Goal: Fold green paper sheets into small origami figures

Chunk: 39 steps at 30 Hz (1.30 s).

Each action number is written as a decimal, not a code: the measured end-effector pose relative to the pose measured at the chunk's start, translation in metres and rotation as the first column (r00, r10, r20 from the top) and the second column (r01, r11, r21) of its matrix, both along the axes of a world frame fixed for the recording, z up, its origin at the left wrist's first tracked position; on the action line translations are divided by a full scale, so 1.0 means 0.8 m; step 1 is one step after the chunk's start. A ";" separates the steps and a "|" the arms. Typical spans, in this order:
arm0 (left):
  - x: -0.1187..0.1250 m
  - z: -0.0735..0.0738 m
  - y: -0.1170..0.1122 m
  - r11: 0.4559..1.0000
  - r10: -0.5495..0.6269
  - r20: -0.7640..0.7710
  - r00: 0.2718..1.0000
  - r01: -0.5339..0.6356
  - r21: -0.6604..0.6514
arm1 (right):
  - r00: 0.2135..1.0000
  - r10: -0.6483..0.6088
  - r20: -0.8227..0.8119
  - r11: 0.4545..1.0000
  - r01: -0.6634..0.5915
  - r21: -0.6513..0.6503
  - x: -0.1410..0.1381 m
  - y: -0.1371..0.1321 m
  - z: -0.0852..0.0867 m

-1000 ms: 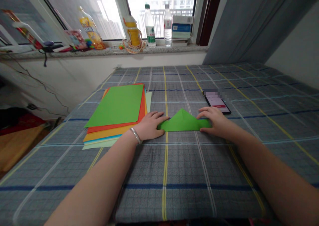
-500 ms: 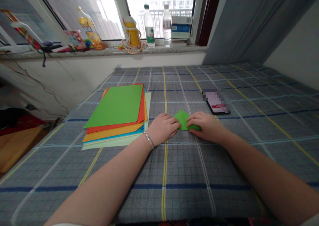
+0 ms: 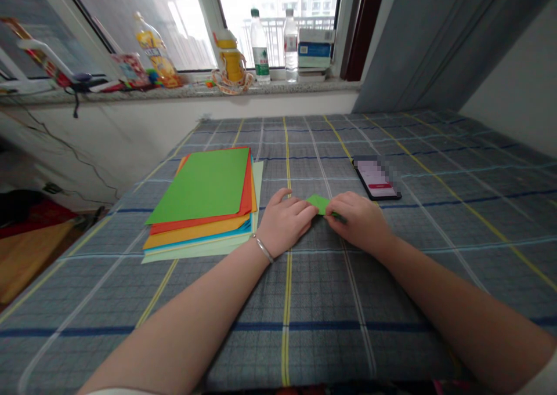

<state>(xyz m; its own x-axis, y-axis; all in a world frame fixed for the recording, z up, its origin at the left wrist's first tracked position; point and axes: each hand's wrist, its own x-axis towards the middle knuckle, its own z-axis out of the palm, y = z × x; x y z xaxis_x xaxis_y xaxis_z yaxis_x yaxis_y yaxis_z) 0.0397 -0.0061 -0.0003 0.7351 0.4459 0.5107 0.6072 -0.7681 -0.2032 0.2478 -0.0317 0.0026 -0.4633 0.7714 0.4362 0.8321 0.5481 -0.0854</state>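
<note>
A small folded piece of green paper (image 3: 318, 202) lies between my hands, its pointed top showing and much of it hidden by my fingers. My left hand (image 3: 287, 218), with a silver bangle at the wrist, closes its fingertips on the paper's left side. On the right side, the fingers of my right hand (image 3: 357, 218) pinch the paper, with a bit of green showing under them. To the left of my left hand lies a stack of coloured paper (image 3: 204, 183), a green sheet on top with orange, yellow, blue and pale green edges below.
A phone (image 3: 378, 179) with a lit screen lies beyond my right hand on the checked cloth (image 3: 322, 314). Along the windowsill (image 3: 191, 92) stand a yellow cup (image 3: 231, 61), bottles (image 3: 261, 55) and boxes (image 3: 315, 50).
Less of the green paper shows now; its lower part has been turned up or covered. My right fingers have drawn in slightly, and my left thumb or a finger sticks up more.
</note>
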 end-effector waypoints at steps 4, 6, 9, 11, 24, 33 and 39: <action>0.006 0.004 -0.007 1.000 -0.010 -0.034 0.999 0.010 0.023 | 0.999 0.000 -0.037 1.000 -0.001 -0.008 -0.008 -0.006 0.003; 0.008 0.005 -0.008 1.000 -0.006 -0.039 0.999 0.007 0.020 | 0.999 -0.006 -0.043 1.000 0.005 -0.022 -0.011 -0.008 0.004; 0.009 0.006 -0.009 1.000 -0.001 -0.027 1.000 0.001 0.011 | 0.999 -0.012 -0.036 1.000 0.011 -0.025 -0.012 -0.008 0.005; 0.009 0.005 -0.009 1.000 -0.002 -0.024 1.000 0.002 0.014 | 1.000 -0.008 -0.023 1.000 0.008 -0.021 -0.012 -0.007 0.004; -0.004 0.002 0.004 0.990 0.062 0.122 0.991 -0.077 0.118 | 0.996 -0.003 -0.087 0.994 0.012 0.111 0.011 0.006 -0.006; -0.013 0.007 0.006 0.989 0.116 0.183 0.976 -0.131 0.069 | 0.987 -0.063 -0.149 0.981 0.088 0.171 0.034 0.012 -0.004; -0.013 0.008 0.006 0.988 0.145 0.203 0.968 -0.151 0.016 | 0.982 -0.092 -0.167 0.984 0.115 0.133 0.050 0.016 -0.003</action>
<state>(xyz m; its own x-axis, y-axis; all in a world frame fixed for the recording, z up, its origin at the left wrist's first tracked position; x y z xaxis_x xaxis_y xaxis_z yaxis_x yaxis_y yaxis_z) 0.0296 -0.0015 0.0061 0.5432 0.5241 0.6560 0.7446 -0.6617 -0.0879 0.2879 -0.0191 0.0003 -0.2998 0.7366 0.6063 0.8670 0.4755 -0.1489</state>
